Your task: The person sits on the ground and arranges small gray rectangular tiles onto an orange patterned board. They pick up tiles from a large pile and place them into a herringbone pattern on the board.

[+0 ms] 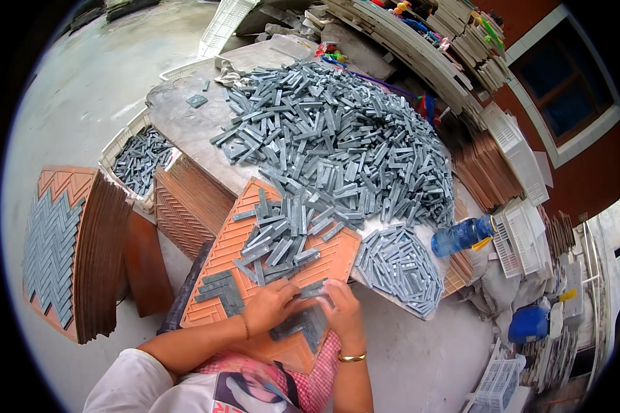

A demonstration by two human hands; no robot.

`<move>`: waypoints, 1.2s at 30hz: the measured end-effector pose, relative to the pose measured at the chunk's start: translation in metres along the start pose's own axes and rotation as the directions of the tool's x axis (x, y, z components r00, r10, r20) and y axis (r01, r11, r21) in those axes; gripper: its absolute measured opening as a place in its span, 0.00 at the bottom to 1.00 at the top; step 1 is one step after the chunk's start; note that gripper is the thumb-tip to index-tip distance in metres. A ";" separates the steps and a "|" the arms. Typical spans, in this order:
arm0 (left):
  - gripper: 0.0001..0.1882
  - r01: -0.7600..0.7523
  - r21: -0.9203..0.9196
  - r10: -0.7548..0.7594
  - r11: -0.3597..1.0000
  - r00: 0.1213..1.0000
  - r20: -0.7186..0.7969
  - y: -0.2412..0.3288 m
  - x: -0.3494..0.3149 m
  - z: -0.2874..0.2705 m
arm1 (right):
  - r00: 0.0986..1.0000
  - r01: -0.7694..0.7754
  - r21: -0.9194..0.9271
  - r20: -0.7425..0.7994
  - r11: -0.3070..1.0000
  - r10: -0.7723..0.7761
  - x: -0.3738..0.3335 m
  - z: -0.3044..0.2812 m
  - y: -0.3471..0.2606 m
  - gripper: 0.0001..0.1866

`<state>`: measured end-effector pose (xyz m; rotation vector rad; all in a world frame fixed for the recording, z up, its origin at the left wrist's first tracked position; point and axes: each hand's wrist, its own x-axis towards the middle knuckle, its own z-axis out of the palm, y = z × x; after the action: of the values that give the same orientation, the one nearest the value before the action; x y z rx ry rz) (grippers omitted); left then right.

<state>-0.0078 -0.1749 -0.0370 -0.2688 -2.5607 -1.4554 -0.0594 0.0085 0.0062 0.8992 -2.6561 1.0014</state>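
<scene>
An orange herringbone-grooved tray lies in front of me, its near edge against my apron. Between my hands is a small grey stone strip. My right hand pinches its right end, and the fingers of my left hand are closed at its left end. Beneath and beside them, laid strips fill some grooves, one patch left of my left hand and another below both hands. A loose heap of strips covers the tray's far part. My left forearm hides some of the tray.
A large pile of grey strips covers the table beyond. At right are a round arrangement of strips and a blue bottle. To the left stand a filled tray on a stack, and a white crate holding strips.
</scene>
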 end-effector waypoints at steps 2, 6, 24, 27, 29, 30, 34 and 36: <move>0.12 -0.066 0.058 0.066 0.996 0.998 -0.011 -0.005 -0.003 0.003 | 0.983 -0.185 0.040 -0.009 0.982 0.186 -0.009 -0.004 -0.002 0.14; 0.12 -0.156 0.225 0.178 0.962 0.981 -0.079 0.005 -0.008 0.007 | 0.922 -0.312 0.242 -0.154 0.919 0.354 -0.037 -0.003 0.010 0.17; 0.14 -0.079 0.329 0.063 0.941 0.996 0.059 -0.002 -0.002 0.016 | 0.900 -0.327 0.148 -0.253 0.933 0.356 -0.082 -0.009 -0.001 0.07; 0.15 -0.080 0.312 0.059 0.947 0.995 0.074 -0.005 0.002 0.019 | 0.886 -0.347 0.177 -0.260 0.921 0.384 -0.080 -0.008 -0.003 0.08; 0.15 -0.014 0.318 -0.010 0.948 0.997 0.072 -0.002 0.003 0.020 | 0.880 -0.350 0.195 -0.266 0.916 0.393 -0.079 -0.007 -0.003 0.08; 0.16 0.020 0.321 -0.045 0.947 0.997 0.070 -0.001 0.003 0.020 | 0.877 -0.352 0.203 -0.269 0.914 0.398 -0.079 -0.007 -0.004 0.08; 0.16 0.018 0.301 -0.055 0.953 0.992 0.117 0.002 0.008 0.011 | 0.877 -0.345 0.219 -0.270 0.913 0.397 -0.076 -0.005 -0.004 0.07; 0.16 0.030 0.279 -0.072 0.960 0.988 0.140 0.018 0.020 -0.004 | 0.883 -0.326 0.189 -0.288 0.926 0.370 -0.076 -0.007 -0.002 0.06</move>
<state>-0.0228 -0.1677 -0.0150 -0.2804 -2.8687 -1.1098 0.0029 0.0482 -0.0142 0.2394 -2.5362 1.2921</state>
